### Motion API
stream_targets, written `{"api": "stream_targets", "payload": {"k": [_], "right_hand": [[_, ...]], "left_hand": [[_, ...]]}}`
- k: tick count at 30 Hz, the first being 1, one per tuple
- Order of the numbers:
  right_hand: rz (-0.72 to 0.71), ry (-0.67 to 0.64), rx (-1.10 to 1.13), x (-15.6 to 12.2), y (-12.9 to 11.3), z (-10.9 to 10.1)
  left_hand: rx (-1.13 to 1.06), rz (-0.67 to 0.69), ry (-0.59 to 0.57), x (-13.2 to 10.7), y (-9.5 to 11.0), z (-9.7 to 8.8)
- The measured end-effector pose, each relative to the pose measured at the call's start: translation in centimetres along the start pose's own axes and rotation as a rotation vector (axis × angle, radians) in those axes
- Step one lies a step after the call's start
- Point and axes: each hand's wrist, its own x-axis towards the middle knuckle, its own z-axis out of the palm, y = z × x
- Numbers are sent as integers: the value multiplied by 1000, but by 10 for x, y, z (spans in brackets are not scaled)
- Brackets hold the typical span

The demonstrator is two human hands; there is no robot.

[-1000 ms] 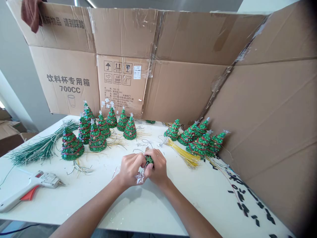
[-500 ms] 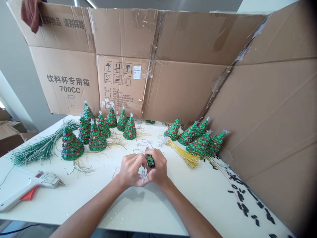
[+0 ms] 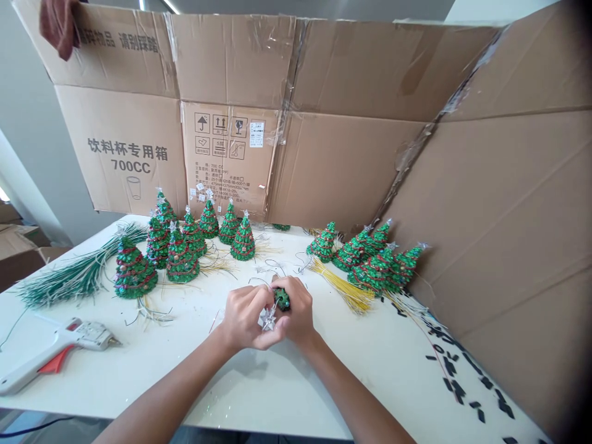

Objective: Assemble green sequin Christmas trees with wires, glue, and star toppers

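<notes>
Two hands (image 3: 245,316) (image 3: 300,308) hold a green clump (image 3: 282,300) and spiky star (image 3: 268,319).

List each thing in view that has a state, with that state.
Right grip: closed on green piece
Left grip: fingers curled, exact contact unclear
Green piece: held, partly covered
Clear star: showing between both grips
Glue gun: lying on its side, power unclear
Left-side trees: standing
Right-side trees: tilted
Yellow bundle: lying, gathered
Green bundle: lying, ends spread
Cardboard: standing, taped
Black scraps: scattered
</notes>
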Motion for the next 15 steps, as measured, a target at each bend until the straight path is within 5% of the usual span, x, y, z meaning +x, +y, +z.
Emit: {"api": "stream_targets", "payload": {"k": [15], "right_hand": [[-19, -10, 4, -1, -5, 1]], "left_hand": [[45, -41, -55, 0, -1, -1]]}}
